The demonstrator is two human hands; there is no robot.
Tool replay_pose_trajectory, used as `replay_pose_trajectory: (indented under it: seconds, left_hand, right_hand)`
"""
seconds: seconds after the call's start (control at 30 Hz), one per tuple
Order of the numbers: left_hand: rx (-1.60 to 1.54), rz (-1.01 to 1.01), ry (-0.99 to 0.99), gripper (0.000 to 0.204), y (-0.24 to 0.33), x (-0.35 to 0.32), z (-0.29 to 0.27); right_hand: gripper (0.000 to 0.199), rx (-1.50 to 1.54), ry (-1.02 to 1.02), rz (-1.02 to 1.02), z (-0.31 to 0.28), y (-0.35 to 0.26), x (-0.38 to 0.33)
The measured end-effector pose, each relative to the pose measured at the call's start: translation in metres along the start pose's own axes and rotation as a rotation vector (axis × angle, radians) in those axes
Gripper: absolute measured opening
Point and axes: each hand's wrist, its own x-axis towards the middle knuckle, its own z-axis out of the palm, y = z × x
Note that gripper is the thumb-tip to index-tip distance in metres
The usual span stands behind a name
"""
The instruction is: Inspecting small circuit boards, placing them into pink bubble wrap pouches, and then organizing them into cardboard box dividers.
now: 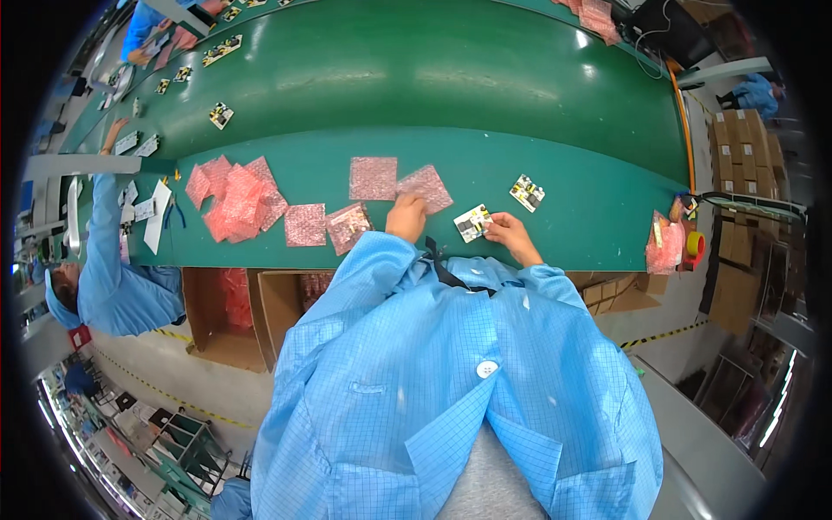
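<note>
My right hand (515, 238) pinches the edge of a white circuit board (472, 223) with black and yellow parts, just above the green bench. To its left, my left hand (406, 217) has its fingers closed on the near edge of a pink bubble-wrap bag (426, 188). Another flat pink bubble-wrap bag (373, 178) lies beside that one. Nearer to my left sleeve is a filled bubble-wrap bag (348, 228), with a further bag (304, 225) next to it. A second circuit board (527, 192) rests on the bench beyond my right hand.
A pile of pink bags (238, 199) lies at the left, near blue-handled pliers (178, 212). Behind the bench runs a green conveyor belt (433, 78) carrying several boards. A co-worker's sleeve (106, 225) reaches across at left. Yellow tape (695, 245) sits at the right end; cardboard boxes (221, 334) stand below.
</note>
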Motion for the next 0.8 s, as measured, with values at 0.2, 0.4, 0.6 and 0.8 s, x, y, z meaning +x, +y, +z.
replay_pose_trajectory:
  seconds: [0.2, 0.4, 0.6, 0.8]
  left_hand:
    - [0.103, 0.17, -0.158, 0.029, 0.013, -0.011, -0.027]
    - [0.281, 0.423, -0.187, 0.033, -0.003, -0.007, -0.031]
    - [0.082, 0.283, -0.149, 0.014, 0.003, 0.014, -0.007]
    - [0.046, -0.006, -0.174, 0.013, 0.019, 0.034, 0.027]
  right_hand:
    - [0.027, 0.165, -0.035, -0.001, -0.01, 0.023, -0.012]
    - [0.032, 0.246, -0.013, 0.011, -0.009, 0.01, -0.018]
    - [0.032, 0.048, 0.044, -0.022, 0.0, -0.011, -0.005]
    - [0.035, -0.059, 0.004, -0.143, 0.019, -0.024, 0.018]
